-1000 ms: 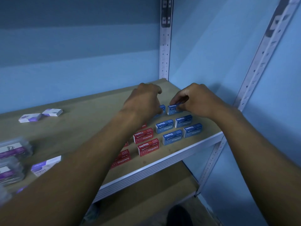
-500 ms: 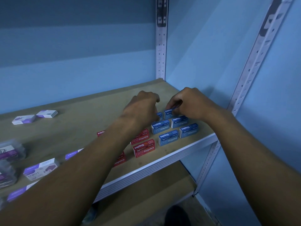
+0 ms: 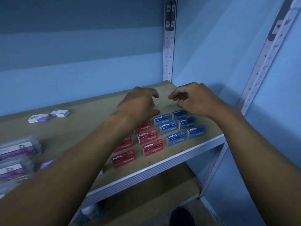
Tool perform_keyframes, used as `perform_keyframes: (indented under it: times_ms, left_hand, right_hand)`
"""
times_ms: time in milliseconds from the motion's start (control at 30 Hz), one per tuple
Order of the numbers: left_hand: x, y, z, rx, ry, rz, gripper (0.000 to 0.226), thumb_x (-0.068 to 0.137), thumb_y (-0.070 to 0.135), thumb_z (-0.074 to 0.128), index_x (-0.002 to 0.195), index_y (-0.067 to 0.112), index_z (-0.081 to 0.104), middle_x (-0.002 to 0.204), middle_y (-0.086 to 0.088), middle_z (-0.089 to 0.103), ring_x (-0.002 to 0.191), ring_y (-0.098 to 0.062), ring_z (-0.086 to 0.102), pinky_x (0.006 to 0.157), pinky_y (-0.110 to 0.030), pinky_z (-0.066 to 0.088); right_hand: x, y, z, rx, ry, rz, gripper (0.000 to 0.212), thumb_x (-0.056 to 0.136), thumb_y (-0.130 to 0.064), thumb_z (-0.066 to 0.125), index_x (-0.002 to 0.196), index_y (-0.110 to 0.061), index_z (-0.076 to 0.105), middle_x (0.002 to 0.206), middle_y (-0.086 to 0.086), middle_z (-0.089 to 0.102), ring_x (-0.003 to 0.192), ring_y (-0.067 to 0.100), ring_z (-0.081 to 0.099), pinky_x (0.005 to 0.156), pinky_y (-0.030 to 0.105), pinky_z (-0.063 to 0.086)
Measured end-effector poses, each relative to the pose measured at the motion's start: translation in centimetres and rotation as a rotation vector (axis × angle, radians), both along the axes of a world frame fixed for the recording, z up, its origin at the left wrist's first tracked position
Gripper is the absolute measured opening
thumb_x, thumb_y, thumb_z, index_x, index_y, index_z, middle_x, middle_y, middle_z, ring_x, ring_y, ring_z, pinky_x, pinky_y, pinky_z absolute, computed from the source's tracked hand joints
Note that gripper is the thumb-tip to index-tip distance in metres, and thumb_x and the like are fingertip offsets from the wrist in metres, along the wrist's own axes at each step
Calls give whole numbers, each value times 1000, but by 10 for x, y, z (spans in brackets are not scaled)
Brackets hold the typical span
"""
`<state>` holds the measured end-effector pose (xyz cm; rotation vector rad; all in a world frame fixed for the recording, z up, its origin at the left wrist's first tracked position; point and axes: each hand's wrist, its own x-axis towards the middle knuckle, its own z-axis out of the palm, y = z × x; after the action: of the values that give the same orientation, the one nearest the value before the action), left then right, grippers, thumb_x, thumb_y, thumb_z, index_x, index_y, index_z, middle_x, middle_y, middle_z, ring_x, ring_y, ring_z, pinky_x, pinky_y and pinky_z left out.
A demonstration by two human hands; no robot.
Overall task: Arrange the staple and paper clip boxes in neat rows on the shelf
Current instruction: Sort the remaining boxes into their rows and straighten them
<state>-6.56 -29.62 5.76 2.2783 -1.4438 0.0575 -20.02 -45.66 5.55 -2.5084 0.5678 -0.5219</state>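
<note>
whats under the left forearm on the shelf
Red cardboard staple boxes lie in rows under the left forearm; two are partly covered. Whether more sit beneath it cannot be seen.

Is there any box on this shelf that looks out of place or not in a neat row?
Yes. Two white and purple boxes lie alone far back on the left of the shelf, at an angle, away from any row. The blue staple boxes and red staple boxes sit in fairly even rows.

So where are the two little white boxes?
In the head view, the two white boxes lie side by side on the left of the shelf near the back wall, far from the red staple boxes.
</note>
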Motion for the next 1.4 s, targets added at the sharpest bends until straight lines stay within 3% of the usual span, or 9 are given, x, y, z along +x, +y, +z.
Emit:
perform_keyframes:
  times_ms: [167,367,500,700,867,1100,1167,1400]
  left_hand:
    - [21,42,15,21,-22,92,40,79,35,78,116,27,65,105,8,68,97,-14,62,81,-27,47]
    - [52,106,23,67,-57,214,33,80,33,78,111,28,68,107,10,68,89,-9,58,85,-30,51]
    - [76,146,21,83,-78,281,33,80,33,78,111,27,68,110,9,68,88,-10,57,87,-31,53]
    - [101,191,17,57,-81,320,32,79,34,79,109,27,70,111,8,69,92,-11,61,88,-32,53]
    - [123,220,10,37,-106,317,29,78,31,79,105,23,72,107,7,70,88,-12,60,77,-26,47]
    - [186,253,5,108,-132,369,29,77,21,81,105,17,73,106,-1,72,83,-13,61,80,-28,52]
    - [203,258,1,145,-122,390,32,77,16,81,108,15,72,108,-3,71,86,-16,63,84,-29,52]
    - [240,256,-14,272,-110,380,43,84,14,74,125,17,65,131,-3,63,118,-23,57,102,-37,44]
  right_hand:
    - [18,29,5,18,-33,44,33,89,-6,61,104,-30,77,104,-11,69,94,-2,63,71,-1,42]
    - [57,81,12,25,-55,124,28,93,-10,60,106,-29,76,109,-12,69,92,-2,61,74,5,42]
    - [88,112,7,3,-27,189,28,89,-13,61,104,-32,75,109,-12,70,95,3,64,88,22,52]
    - [121,145,0,-23,23,255,27,89,-15,62,106,-32,74,110,-12,70,91,3,63,86,23,50]
    - [148,177,-4,-34,48,307,26,90,-18,64,110,-32,73,112,-11,67,92,5,60,84,22,47]
    - [207,212,-6,-183,112,407,28,87,-20,62,114,-27,70,115,-3,65,101,13,58,90,33,50]
    - [228,217,-8,-225,130,389,29,87,-21,59,114,-28,68,115,-3,63,106,18,58,89,37,51]
    - [283,224,-17,-382,243,397,45,93,-22,56,137,-21,52,138,8,51,126,27,49,86,34,40]
